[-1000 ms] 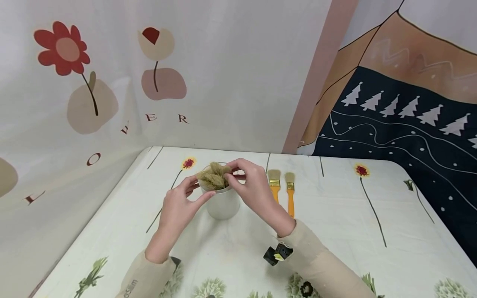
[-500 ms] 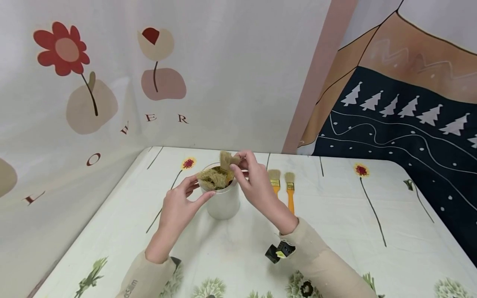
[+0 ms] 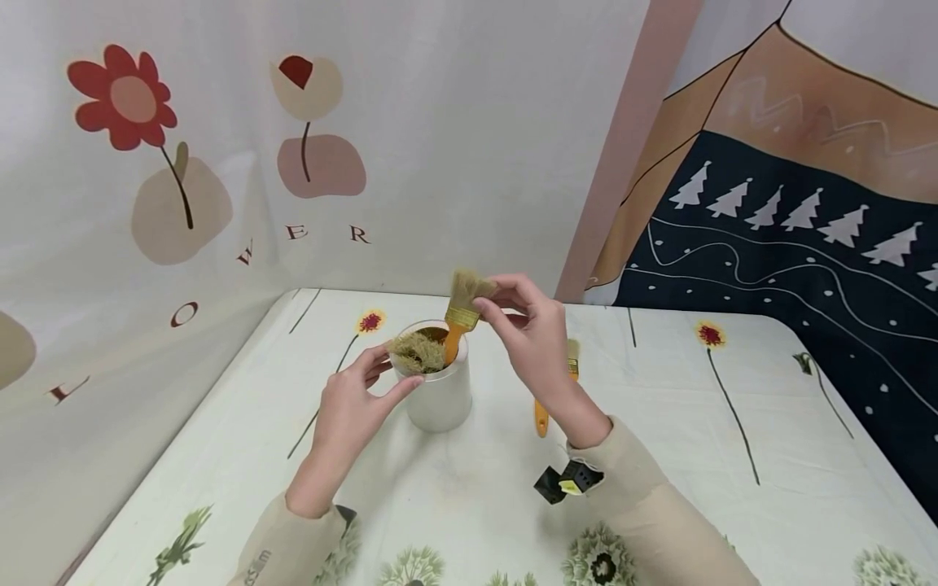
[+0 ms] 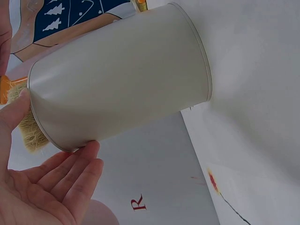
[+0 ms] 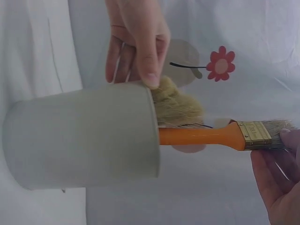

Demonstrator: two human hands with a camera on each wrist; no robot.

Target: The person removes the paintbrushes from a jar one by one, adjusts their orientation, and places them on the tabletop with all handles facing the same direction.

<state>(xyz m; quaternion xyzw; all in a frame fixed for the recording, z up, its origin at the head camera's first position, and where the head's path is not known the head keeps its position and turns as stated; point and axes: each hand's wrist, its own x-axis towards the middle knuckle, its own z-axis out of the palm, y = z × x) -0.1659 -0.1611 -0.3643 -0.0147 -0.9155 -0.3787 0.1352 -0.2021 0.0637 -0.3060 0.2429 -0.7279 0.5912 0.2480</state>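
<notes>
A white cylindrical bucket [image 3: 440, 403] stands upright on the table. My left hand [image 3: 352, 408] holds its rim between thumb and fingers, as the left wrist view also shows. Pale bristles of other paintbrushes [image 3: 419, 352] stick out of the mouth, close to the left thumb. My right hand [image 3: 533, 335] pinches a paintbrush [image 3: 462, 313] by its bristles, above the bucket's right side. That brush has an orange handle and a gold ferrule. Its lower handle is inside the bucket, hidden by the wall in the right wrist view.
Two more paintbrushes lie on the table to the right: one shows its bristles and ferrule [image 3: 573, 358], the other an orange handle end [image 3: 541, 418]. My right forearm partly covers them. A white flower-print cloth [image 3: 659, 407] covers the table, with printed curtains behind.
My right hand has risen and moved right, drawing the paintbrush up so its ferrule and part of its handle show above the rim. The left hand and bucket have stayed still.
</notes>
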